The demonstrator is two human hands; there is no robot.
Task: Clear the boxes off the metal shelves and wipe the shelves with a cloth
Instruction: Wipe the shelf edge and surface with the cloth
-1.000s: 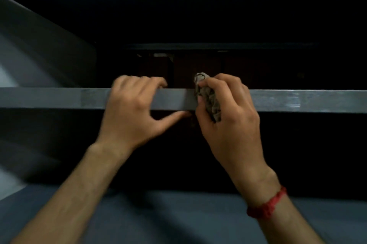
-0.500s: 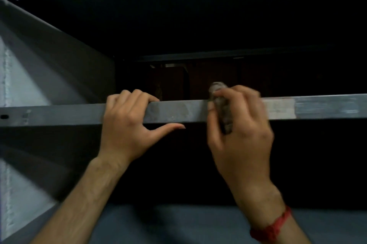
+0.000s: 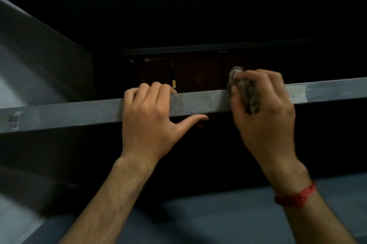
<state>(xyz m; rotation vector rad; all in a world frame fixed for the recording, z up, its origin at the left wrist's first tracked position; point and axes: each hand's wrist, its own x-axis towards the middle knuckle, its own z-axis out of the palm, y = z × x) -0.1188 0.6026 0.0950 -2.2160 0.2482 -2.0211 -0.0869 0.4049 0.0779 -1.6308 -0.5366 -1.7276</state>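
A grey metal shelf edge (image 3: 69, 116) runs across the view, tilted up to the right. My left hand (image 3: 151, 122) grips this edge near the middle, fingers hooked over the top and thumb stretched out underneath. To its right, my right hand (image 3: 264, 116) is closed around a crumpled grey-brown cloth (image 3: 244, 88) and presses it against the front of the same edge. No boxes are visible. The space behind the shelf is very dark.
A lower grey shelf surface (image 3: 228, 220) lies below my arms. A grey metal side panel (image 3: 39, 60) slopes along the left. Dark brownish shapes (image 3: 196, 72) show dimly behind the shelf edge. A red thread band (image 3: 296, 197) circles my right wrist.
My right hand with the cloth has slid to the right along the shelf edge, away from my left hand. The left hand keeps its grip. The view has shifted and tilted.
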